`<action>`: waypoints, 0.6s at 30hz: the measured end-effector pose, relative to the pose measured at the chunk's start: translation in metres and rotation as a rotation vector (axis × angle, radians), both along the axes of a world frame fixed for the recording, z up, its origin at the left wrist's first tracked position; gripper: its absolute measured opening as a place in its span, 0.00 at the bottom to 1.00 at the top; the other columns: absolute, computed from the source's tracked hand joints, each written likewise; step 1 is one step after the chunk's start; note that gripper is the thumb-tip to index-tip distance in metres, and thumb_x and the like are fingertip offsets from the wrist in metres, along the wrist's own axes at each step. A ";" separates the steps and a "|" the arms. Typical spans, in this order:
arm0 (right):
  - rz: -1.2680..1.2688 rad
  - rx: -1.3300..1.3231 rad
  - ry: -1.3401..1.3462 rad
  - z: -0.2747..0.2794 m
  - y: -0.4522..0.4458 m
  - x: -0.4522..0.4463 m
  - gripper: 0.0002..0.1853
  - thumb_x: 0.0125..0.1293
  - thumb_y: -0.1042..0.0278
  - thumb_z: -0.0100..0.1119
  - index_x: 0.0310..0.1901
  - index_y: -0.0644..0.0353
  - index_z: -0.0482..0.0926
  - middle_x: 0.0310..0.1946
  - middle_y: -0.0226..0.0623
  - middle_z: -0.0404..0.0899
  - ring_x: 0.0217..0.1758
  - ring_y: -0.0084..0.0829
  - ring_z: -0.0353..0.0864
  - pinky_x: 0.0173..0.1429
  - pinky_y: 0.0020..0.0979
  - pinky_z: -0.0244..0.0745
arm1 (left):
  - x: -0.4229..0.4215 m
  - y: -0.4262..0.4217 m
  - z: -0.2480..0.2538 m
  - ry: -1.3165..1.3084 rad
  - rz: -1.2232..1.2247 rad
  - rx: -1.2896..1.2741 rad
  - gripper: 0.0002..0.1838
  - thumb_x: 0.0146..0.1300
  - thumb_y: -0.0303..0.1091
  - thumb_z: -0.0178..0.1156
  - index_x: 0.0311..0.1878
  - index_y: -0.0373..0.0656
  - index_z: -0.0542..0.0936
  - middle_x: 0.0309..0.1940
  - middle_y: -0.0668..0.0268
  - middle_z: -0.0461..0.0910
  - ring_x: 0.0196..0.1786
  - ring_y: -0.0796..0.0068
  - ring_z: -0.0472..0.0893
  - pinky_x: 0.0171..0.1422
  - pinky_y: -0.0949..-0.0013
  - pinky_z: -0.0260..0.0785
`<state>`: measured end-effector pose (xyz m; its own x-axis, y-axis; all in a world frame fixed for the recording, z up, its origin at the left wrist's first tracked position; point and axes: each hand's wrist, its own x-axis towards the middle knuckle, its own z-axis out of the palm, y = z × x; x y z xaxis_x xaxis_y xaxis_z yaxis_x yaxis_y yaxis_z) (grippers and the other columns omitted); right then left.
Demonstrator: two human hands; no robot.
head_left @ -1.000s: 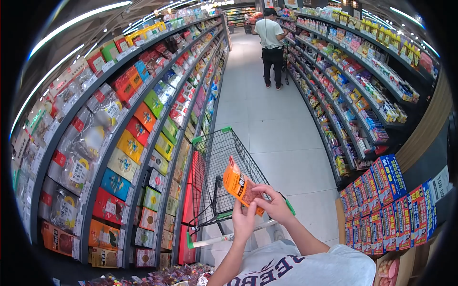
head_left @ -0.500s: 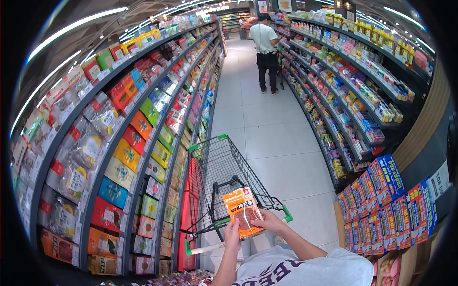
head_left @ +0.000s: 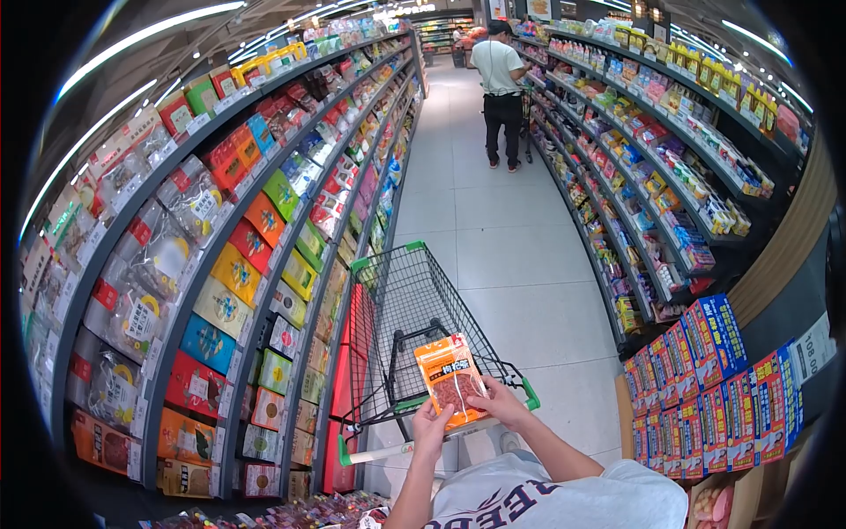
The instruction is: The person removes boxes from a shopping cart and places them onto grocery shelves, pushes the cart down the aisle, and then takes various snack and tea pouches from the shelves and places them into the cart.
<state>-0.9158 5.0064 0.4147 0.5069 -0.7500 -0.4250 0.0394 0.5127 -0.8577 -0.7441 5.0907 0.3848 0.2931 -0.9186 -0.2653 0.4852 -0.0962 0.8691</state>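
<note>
An orange food pouch (head_left: 450, 375) is held up in front of my body, its printed front turned towards me. Reddish-brown dried pieces show through its clear window. My left hand (head_left: 432, 423) grips the lower left corner, thumb on the front. At the lower right edge my right hand (head_left: 496, 403) pinches the pouch, with its thumb across the window. Behind and below the pouch stands a dark wire shopping cart (head_left: 407, 286) with green corners. Its pale handle bar (head_left: 383, 454) passes beneath my hands, which do not visibly hold it.
Tall shelves of packaged foods (head_left: 211, 309) line the left side. More stocked shelves (head_left: 617, 167) run along the right. Blue-and-red boxes (head_left: 705, 388) are stacked near me at right. Further up the tiled aisle (head_left: 498, 247), a person (head_left: 500, 93) stands beside another cart.
The pouch has tilted slightly in my hands and sits a little lower. My left thumb has come further over its front. The view has shifted slightly.
</note>
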 end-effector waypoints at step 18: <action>-0.159 -0.048 -0.143 -0.009 -0.030 -0.021 0.37 0.67 0.77 0.68 0.76 0.56 0.64 0.60 0.35 0.80 0.58 0.28 0.84 0.55 0.32 0.86 | 0.001 -0.001 -0.033 -0.462 0.028 0.160 0.18 0.77 0.38 0.60 0.63 0.40 0.81 0.47 0.62 0.88 0.43 0.74 0.87 0.45 0.69 0.80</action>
